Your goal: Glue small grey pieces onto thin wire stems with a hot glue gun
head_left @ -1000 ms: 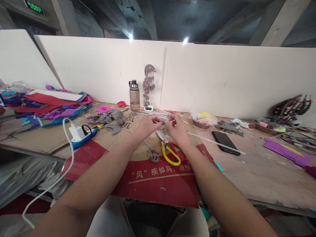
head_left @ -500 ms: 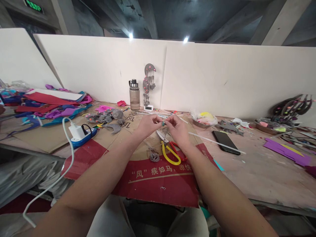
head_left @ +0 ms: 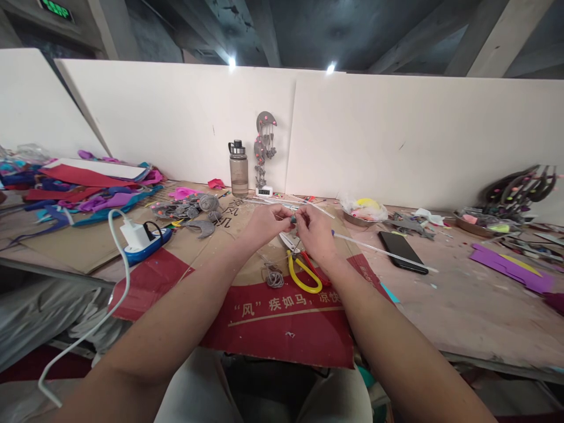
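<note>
My left hand (head_left: 268,224) and my right hand (head_left: 314,232) meet over the middle of the cardboard, both closed in a pinch. Between their fingertips is a small teal bead-like piece (head_left: 293,220), mostly covered by the fingers. A thin grey cord runs down below the right fingers. Under my right hand lie scissors (head_left: 305,276) with one yellow and one red handle, blades apart; the wrist partly hides the red one. A small coil of grey cord (head_left: 275,278) rests left of the scissors. All this is on a red and brown cardboard sheet (head_left: 291,335).
A water bottle (head_left: 238,170) and a small digital clock (head_left: 264,191) stand by the white partition. Left are grey yarn (head_left: 209,203), a power strip (head_left: 150,244) and felt scraps (head_left: 97,182). Right are a phone (head_left: 402,251), clear glue stick (head_left: 379,249) and bowl (head_left: 359,221).
My right hand has shifted slightly left, its fingers curling further over the teal piece. The glue stick's blue end now shows beside the right wrist. My left hand stays nearly in place.
</note>
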Demonstrator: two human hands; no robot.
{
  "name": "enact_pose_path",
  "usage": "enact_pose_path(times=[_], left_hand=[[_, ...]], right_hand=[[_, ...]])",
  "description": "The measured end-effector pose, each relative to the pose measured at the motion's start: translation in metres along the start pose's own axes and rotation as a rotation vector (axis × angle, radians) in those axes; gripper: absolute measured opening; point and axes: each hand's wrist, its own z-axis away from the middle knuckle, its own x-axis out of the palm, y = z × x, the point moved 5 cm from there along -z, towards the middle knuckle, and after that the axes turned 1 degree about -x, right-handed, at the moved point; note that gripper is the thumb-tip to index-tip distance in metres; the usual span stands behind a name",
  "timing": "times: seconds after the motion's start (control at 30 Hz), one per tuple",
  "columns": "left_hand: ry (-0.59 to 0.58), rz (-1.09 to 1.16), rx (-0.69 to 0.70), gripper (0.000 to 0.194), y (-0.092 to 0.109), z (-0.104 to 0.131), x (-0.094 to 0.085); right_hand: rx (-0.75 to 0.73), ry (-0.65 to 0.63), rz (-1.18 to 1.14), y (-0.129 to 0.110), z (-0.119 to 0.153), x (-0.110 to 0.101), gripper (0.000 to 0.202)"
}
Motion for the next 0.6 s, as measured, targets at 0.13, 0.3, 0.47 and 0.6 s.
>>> enact_pose_path(times=[0.13, 0.3, 0.47, 0.6], left_hand=[[-0.065, -0.021, 0.033, 0.019, 0.0024, 0.0008, 0.0022], [-0.087, 0.043, -0.017, 0.018, 0.0016, -0.0008, 0.0041], [-0.097, 0.143, -0.098, 0.014, 0.0003, -0.0014, 0.0058], [-0.061, 0.184, -0.116, 0.013, -0.0030, -0.0017, 0.0045]], right_hand=[[0.016, 0.029, -0.005, -0.0004, -0.0004, -0.0022, 0.009], [-0.001, 0.059, 0.035, -0.0038, -0.0007, -0.0054, 0.009], [-0.001, 0.071, 0.003, -0.0052, 0.0001, -0.0062, 0.007], [-0.034, 0.090, 0.033, -0.0085, 0.0019, -0.0072, 0.007]])
